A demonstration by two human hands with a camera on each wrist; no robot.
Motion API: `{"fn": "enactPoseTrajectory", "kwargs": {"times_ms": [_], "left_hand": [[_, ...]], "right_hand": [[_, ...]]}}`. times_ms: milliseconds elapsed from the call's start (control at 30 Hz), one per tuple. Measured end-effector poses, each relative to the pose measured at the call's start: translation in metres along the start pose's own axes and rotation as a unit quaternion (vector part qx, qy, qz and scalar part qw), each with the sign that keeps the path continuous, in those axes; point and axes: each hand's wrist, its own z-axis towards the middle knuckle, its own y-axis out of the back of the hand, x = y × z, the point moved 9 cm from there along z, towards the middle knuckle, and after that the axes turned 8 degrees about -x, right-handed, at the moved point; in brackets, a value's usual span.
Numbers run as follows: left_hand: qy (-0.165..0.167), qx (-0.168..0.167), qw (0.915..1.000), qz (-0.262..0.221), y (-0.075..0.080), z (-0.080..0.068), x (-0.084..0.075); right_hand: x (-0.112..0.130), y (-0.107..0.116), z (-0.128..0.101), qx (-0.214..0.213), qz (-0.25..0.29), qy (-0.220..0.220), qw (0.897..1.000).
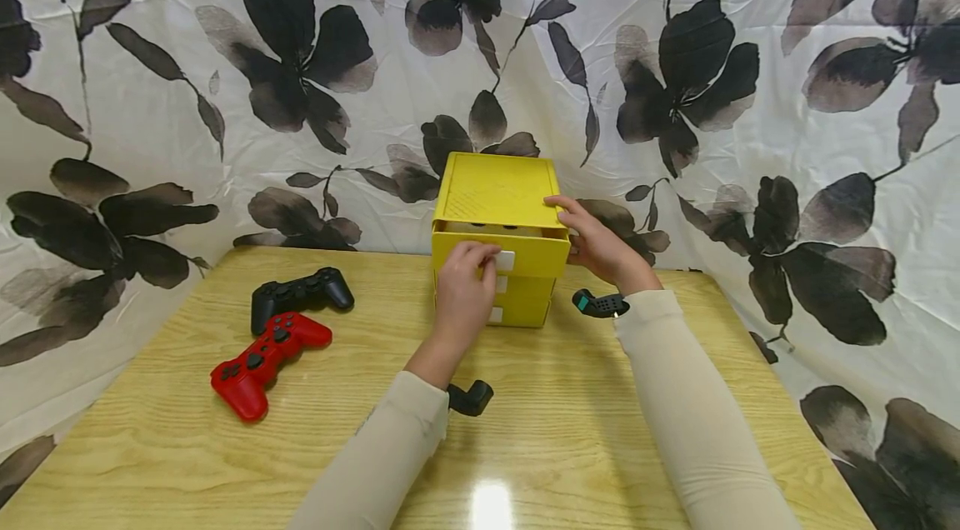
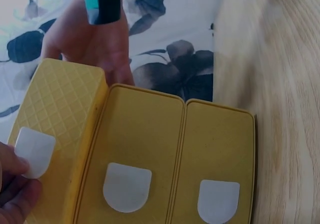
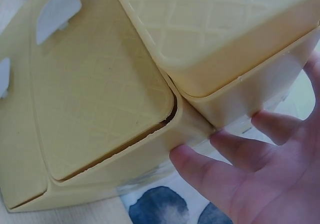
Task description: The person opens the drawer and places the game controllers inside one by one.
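Head view: the left hand (image 1: 465,288) pinches a white drawer tab (image 1: 507,261) between thumb and finger, the yellow top drawer (image 1: 542,258) standing partly out just beyond them. The right hand (image 1: 600,248), fingers spread and gripping nothing, touches the yellow drawer cabinet's (image 1: 498,190) side, bracing, it seems. Should those fingers slip, it could skid; too long a pull could drop the drawer.
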Motion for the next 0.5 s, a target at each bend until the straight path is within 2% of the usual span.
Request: {"fn": "enactPoseTrajectory", "kwargs": {"times_ms": [500], "left_hand": [[0.011,0.011,0.9999,0.005,-0.011,0.010,0.012]], "right_hand": [[0.001,-0.002,-0.001,0.000,0.006,-0.003,1.000]]}}
